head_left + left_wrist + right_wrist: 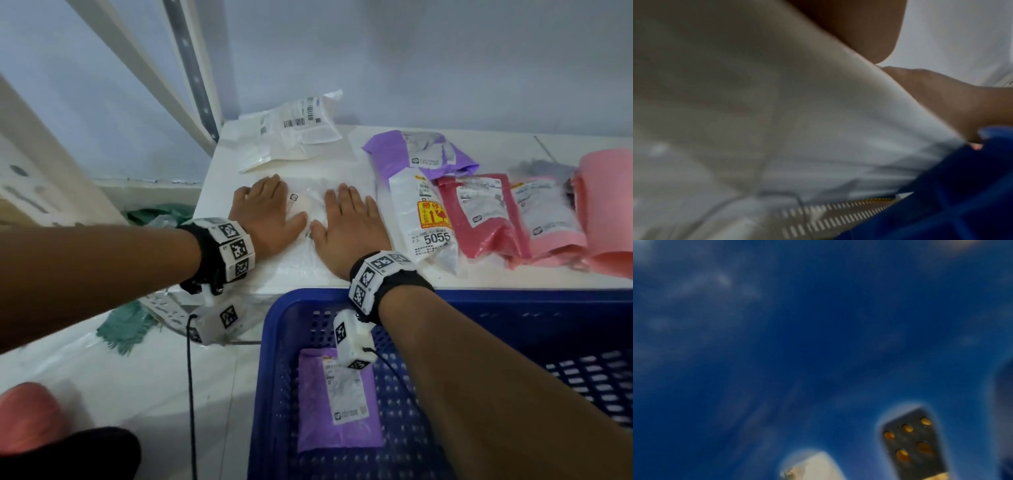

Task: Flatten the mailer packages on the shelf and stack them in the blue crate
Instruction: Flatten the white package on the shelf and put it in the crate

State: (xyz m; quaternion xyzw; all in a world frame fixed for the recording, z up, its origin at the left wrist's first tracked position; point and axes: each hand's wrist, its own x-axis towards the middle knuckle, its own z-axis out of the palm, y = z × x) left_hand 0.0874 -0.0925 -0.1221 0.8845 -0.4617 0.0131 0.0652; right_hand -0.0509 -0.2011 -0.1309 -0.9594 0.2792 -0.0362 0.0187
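Observation:
A white mailer (308,209) lies on the white shelf (363,277) near its front edge. My left hand (265,209) and my right hand (349,222) both press flat on it, fingers straight, side by side. Below the shelf stands the blue crate (479,301), with one flattened purple mailer (337,401) on its floor. The left wrist view shows the shelf's white edge (818,129), the other hand's wrist (941,104) and the crate's rim (962,203). In the right wrist view there is only the blurred blue crate wall (818,337).
More mailers lie on the shelf: a white one (298,133) at the back, a purple one (418,150), a white one marked 5055 (424,219), and several pink ones (479,219) to the right. A green cloth (130,329) lies on the floor at left.

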